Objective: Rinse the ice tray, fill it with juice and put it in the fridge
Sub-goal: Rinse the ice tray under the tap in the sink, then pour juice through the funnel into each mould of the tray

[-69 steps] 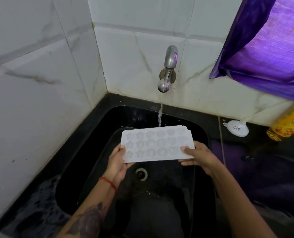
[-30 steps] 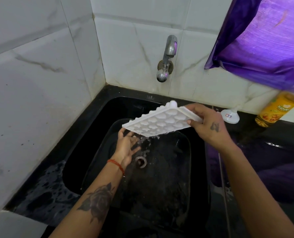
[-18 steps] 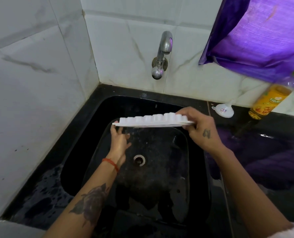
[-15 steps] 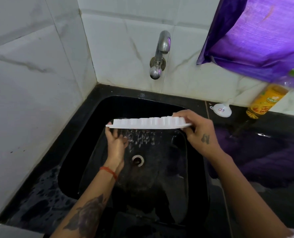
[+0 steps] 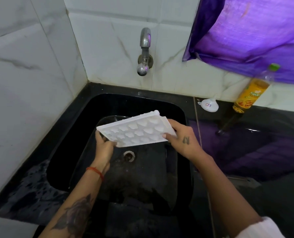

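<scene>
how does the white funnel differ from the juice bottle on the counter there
The funnel is white and opaque; the juice bottle is clear plastic holding orange liquid, with a yellow label and green cap. The funnel is low and squat, while the bottle stands much taller. The funnel sits closer to the sink; the bottle stands farther right, under the purple curtain. Both stand on the black counter against the tiled wall, and neither hand touches them.

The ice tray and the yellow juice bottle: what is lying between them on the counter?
In the head view, a small white funnel lies on the black counter between the ice tray and the juice bottle.
</scene>
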Available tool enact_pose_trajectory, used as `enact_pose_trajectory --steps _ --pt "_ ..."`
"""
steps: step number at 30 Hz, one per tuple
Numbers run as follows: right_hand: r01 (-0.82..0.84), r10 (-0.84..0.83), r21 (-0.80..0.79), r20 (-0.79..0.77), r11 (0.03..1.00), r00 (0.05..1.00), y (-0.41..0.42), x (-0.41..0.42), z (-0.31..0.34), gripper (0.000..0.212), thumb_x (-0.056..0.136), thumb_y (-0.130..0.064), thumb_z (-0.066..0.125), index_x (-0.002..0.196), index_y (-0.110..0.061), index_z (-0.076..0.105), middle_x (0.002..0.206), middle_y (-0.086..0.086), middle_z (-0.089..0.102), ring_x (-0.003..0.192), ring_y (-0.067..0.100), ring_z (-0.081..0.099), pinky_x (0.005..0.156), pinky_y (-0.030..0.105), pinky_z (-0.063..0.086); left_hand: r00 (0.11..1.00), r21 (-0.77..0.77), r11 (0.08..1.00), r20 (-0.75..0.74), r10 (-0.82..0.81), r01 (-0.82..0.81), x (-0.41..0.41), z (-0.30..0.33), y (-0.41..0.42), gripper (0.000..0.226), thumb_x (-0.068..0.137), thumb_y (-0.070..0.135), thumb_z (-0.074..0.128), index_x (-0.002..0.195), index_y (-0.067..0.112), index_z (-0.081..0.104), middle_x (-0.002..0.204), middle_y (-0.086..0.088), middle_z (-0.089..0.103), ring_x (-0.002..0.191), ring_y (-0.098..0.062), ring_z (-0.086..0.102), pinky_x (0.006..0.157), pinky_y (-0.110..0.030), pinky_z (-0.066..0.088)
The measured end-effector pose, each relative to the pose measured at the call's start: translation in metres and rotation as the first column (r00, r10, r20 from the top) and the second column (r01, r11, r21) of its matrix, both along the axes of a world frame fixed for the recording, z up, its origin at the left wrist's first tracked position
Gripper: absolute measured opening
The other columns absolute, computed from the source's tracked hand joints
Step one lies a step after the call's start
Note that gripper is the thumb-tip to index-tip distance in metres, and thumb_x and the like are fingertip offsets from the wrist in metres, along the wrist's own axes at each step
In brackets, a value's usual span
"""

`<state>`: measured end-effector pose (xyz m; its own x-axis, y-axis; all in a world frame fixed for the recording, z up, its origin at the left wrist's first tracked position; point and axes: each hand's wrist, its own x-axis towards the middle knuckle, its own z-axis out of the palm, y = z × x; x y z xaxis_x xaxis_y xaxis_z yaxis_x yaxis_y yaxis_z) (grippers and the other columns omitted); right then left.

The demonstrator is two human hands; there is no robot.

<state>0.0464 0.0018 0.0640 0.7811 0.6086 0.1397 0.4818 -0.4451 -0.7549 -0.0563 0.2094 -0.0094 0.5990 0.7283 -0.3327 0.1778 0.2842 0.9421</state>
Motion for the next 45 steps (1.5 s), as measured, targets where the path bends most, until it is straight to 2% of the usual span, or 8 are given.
enact_pose_trajectory --steps 3,7,19,23,32,37,40,45 --pt "0.018 -0.021 -0.018 -0.160 1.000 0.987 -0.019 0.006 0.002 0.028 0.087 -0.016 0.063 0.114 -0.012 0.061 0.104 0.007 0.061 0.094 0.024 0.063 0.074 0.033 0.058 0.996 0.098 0.995 -0.091 0.008 0.001 -0.001 0.010 -0.010 0.051 0.081 -0.002 0.050 0.121 0.029 0.044 0.117 0.000 0.056 0.090 -0.012 0.055 0.069 -0.030 0.048" --pt "0.126 -0.063 0.142 -0.382 0.982 0.922 -0.072 0.016 0.010 0.025 0.082 -0.013 0.069 0.103 -0.020 0.057 0.093 -0.004 0.061 0.087 0.017 0.065 0.056 0.020 0.057 0.982 0.183 0.982 -0.185 -0.019 0.054 0.003 0.023 -0.035 0.051 0.084 0.002 0.057 0.131 0.017 0.046 0.118 -0.008 0.060 0.107 -0.028 0.059 0.089 -0.050 0.052" --pt "0.424 -0.384 -0.037 -0.498 0.905 0.777 -0.321 0.049 -0.013 0.028 0.079 -0.011 0.072 0.105 -0.012 0.064 0.089 0.011 0.070 0.084 0.026 0.069 0.071 0.036 0.058 0.895 0.271 0.855 -0.199 -0.400 0.442 0.048 0.044 -0.229 0.043 0.078 0.009 0.072 0.117 0.017 0.058 0.098 0.000 0.067 0.091 -0.019 0.066 0.080 -0.043 0.057" --pt "0.472 -0.456 -0.132 -0.572 0.872 0.682 -0.369 0.048 -0.042 0.026 0.079 -0.010 0.072 0.104 -0.013 0.064 0.084 0.008 0.070 0.077 0.024 0.069 0.065 0.035 0.058 0.864 0.203 0.849 -0.249 -0.438 0.488 0.056 0.025 -0.273 0.040 0.076 0.006 0.073 0.114 0.013 0.061 0.098 -0.003 0.068 0.091 -0.021 0.067 0.079 -0.043 0.057" --pt "0.460 -0.437 -0.127 -0.603 0.879 0.667 -0.399 0.045 -0.076 0.028 0.078 -0.013 0.073 0.105 -0.009 0.066 0.082 0.006 0.070 0.076 0.021 0.069 0.064 0.030 0.059 0.761 0.189 0.805 -0.500 -0.414 0.562 0.069 0.001 -0.302 0.040 0.077 0.012 0.073 0.115 0.010 0.060 0.109 -0.009 0.067 0.098 -0.026 0.064 0.084 -0.046 0.055" --pt "0.413 -0.477 -0.244 -0.535 0.877 0.697 -0.399 0.068 -0.062 0.043 0.080 -0.031 0.072 0.116 -0.009 0.062 0.098 0.009 0.069 0.080 0.020 0.069 0.070 0.032 0.058 0.752 0.551 0.560 -0.621 -0.220 0.619 0.094 0.018 -0.310 0.053 0.081 0.031 0.067 0.130 0.016 0.051 0.124 -0.008 0.059 0.108 -0.026 0.059 0.085 -0.032 0.045" --pt "0.387 -0.490 -0.311 -0.414 0.868 0.767 -0.390 0.096 -0.038 0.048 0.080 -0.038 0.069 0.120 -0.013 0.060 0.111 0.011 0.066 0.093 0.027 0.067 0.090 0.043 0.053 0.771 0.614 0.473 -0.556 -0.310 0.633 0.129 0.030 -0.325 0.052 0.082 0.033 0.067 0.130 0.019 0.051 0.127 -0.007 0.057 0.107 -0.025 0.060 0.093 -0.036 0.048" --pt "0.285 -0.364 -0.291 -0.270 0.913 0.891 -0.357 0.163 0.006 0.052 0.083 -0.040 0.066 0.127 -0.017 0.054 0.114 0.007 0.066 0.111 0.023 0.059 0.101 0.039 0.045 0.676 0.669 0.224 -0.552 -0.489 0.709 0.200 0.037 -0.357 0.064 0.083 0.035 0.064 0.140 0.020 0.037 0.140 -0.008 0.043 0.125 -0.027 0.047 0.103 -0.042 0.041"
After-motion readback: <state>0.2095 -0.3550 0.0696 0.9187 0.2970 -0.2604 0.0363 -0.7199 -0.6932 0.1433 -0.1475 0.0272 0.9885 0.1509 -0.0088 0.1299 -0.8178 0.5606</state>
